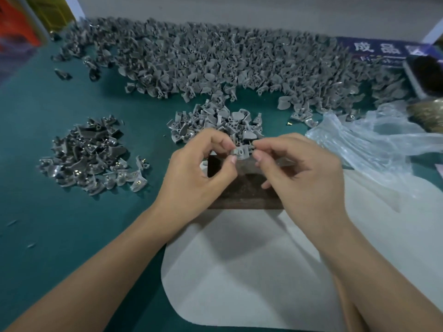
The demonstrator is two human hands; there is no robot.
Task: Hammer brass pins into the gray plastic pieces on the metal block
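1. I see both hands meet over the dark metal block (242,188). The left hand (199,168) and right hand (304,171) each pinch one small gray plastic piece (240,152) between thumb and forefinger, fingers curled round it, just above the block's far edge.
2. A brass pin (250,141) seems to stick out at the piece's upper right; too small for me to be sure it is seated.
3. Hidden: most of the block's sides lie behind the palms. I cannot tell whether the piece touches the block.
4. Cut off: a blue sign (383,50) with white characters runs out at the right edge; a dark brush-like object (424,75) beside it is blurred.
5. The block sits on a white sheet (239,271) laid on the green surface (72,224).
6. A large heap of gray pieces (215,58) spans the far side; a small pile (215,123) lies just beyond the hands; a darker pile (91,154) with brass glints lies well to the left.
7. A crumpled clear plastic bag (374,140) is at right. Orange and yellow items (28,17) at top left are blurred.
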